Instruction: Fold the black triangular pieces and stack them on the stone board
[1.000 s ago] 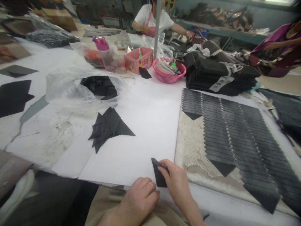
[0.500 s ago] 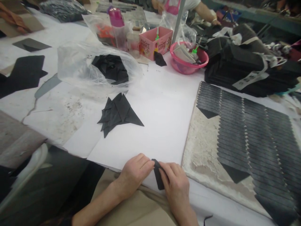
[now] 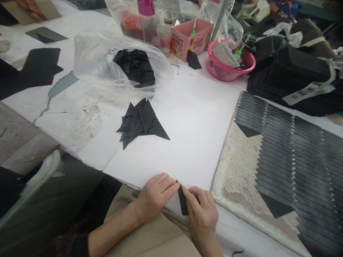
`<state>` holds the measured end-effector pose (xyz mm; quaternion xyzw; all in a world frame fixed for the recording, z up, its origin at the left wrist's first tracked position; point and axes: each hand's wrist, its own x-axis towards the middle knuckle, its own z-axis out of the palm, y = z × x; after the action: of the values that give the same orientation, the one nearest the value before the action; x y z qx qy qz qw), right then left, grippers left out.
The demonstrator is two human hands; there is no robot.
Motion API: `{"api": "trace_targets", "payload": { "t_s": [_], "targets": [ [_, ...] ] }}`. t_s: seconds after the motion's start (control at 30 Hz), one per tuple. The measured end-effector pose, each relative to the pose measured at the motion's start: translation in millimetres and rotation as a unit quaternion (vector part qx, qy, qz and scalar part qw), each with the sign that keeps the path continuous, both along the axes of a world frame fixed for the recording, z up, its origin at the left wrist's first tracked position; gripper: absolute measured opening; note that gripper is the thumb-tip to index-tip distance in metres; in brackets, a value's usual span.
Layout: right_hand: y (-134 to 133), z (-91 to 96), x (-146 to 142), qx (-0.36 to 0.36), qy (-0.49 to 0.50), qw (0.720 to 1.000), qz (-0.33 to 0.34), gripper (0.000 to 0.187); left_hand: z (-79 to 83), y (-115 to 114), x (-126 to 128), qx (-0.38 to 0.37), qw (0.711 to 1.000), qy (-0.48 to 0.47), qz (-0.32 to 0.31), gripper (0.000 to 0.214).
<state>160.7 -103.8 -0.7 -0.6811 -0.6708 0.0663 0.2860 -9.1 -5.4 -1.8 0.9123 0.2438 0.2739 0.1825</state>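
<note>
Between my two hands, at the table's front edge, is a small black piece of sheet material [image 3: 182,203], partly covered by fingers. My left hand [image 3: 158,194] pinches its upper end with thumb and fingertips. My right hand [image 3: 202,208] is closed on its right side, the fingertips pressed near the top. Beyond my hands lies a loose pile of black pointed pieces [image 3: 140,121] on white paper. To the right, overlapping rows of black pointed strips [image 3: 278,160] cover a pale, worn board [image 3: 235,171].
A clear plastic bag [image 3: 91,57] with black pieces lies behind the pile. Further back stand a pink box [image 3: 198,39], a pink bowl [image 3: 227,73] and a bottle [image 3: 147,25]. Stacked black bundles [image 3: 292,71] sit at back right. Flat black pieces [image 3: 40,67] lie at left.
The view has shifted, so the table's things sit further right and higher. My right fingers have moved closer to my left fingertips at the top of the black piece.
</note>
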Motion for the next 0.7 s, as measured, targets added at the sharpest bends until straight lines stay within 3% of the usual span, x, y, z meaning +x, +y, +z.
{"api": "trace_targets", "payload": {
  "t_s": [0.27, 0.7],
  "targets": [
    [-1.6, -1.1, 1.3, -0.008, -0.04, 0.999, 0.01, 0.038, 0.2, 0.5, 0.2, -0.004, 1.0, 0.009, 0.003, 0.019],
    [0.1, 0.3, 1.2, -0.031, -0.077, 0.997, 0.001, 0.035, 1.5, -0.2, 0.7, 0.004, 0.999, 0.042, 0.006, 0.016]
  ]
}}
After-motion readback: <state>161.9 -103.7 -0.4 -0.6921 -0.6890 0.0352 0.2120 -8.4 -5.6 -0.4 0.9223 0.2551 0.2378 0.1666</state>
